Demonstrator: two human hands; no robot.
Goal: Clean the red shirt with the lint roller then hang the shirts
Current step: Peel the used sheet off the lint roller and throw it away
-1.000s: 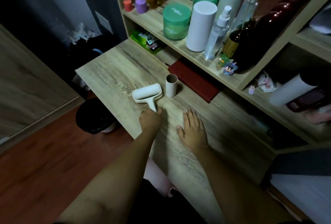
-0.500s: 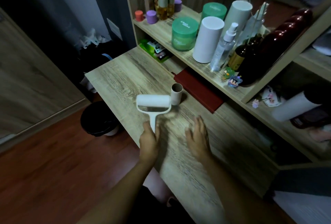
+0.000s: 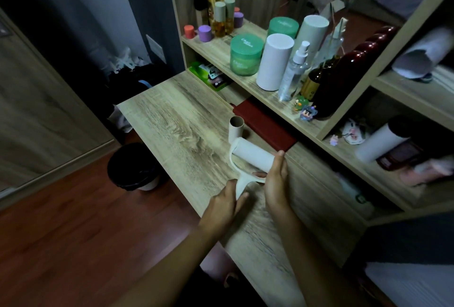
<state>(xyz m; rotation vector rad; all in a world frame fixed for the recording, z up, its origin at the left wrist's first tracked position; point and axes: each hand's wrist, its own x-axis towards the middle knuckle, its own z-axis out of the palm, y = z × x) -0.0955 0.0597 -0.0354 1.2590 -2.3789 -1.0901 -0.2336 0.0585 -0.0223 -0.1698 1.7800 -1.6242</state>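
A white lint roller (image 3: 253,155) is held just above the wooden desk (image 3: 177,125). My left hand (image 3: 227,204) grips its handle from below. My right hand (image 3: 276,179) wraps round the right end of the roll, thumb on top. No shirt is in view.
An empty cardboard tube (image 3: 236,128) stands upright just behind the roller, beside a dark red book (image 3: 265,126). Shelves at the right hold green jars (image 3: 245,55), white cylinders (image 3: 274,62), a spray bottle and small figures. A black bin (image 3: 134,166) sits on the floor left of the desk.
My left hand has lifted the roller off the desk and turned it. My right hand has left the desktop and taken hold of the roll's end.
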